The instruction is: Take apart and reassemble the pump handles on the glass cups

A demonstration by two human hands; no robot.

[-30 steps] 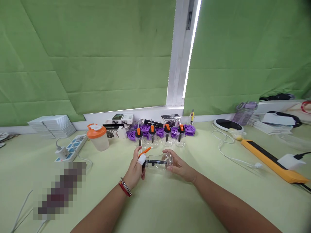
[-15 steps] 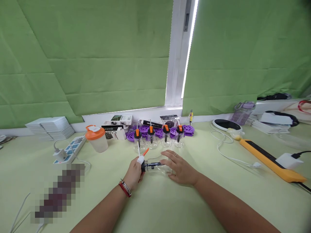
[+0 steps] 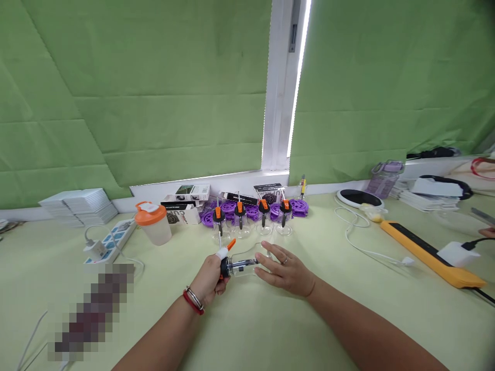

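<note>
My left hand (image 3: 209, 276) is closed around the black-and-orange cap (image 3: 225, 268) of a clear bottle (image 3: 244, 264) that lies sideways between my hands. A dark tube shows inside it. A white piece with an orange tip (image 3: 231, 244) sticks up by my left thumb. My right hand (image 3: 285, 268) is wrapped round the bottle's wide end, its fingertips on the clear wall. Behind my hands stand several clear bottles with black-and-orange tops, among them one at the right end of the row (image 3: 285, 208).
Purple discs (image 3: 299, 207) and small boxes (image 3: 193, 192) sit along the wall. An orange-lidded cup (image 3: 158, 226) and a white power strip (image 3: 122, 234) stand left. At right are an orange power strip (image 3: 425, 252), cables and another person's hand (image 3: 488, 233).
My left hand and the cap end have shifted slightly left and down. My right hand has turned, its back showing more. Another person's hand has appeared at the right edge.
</note>
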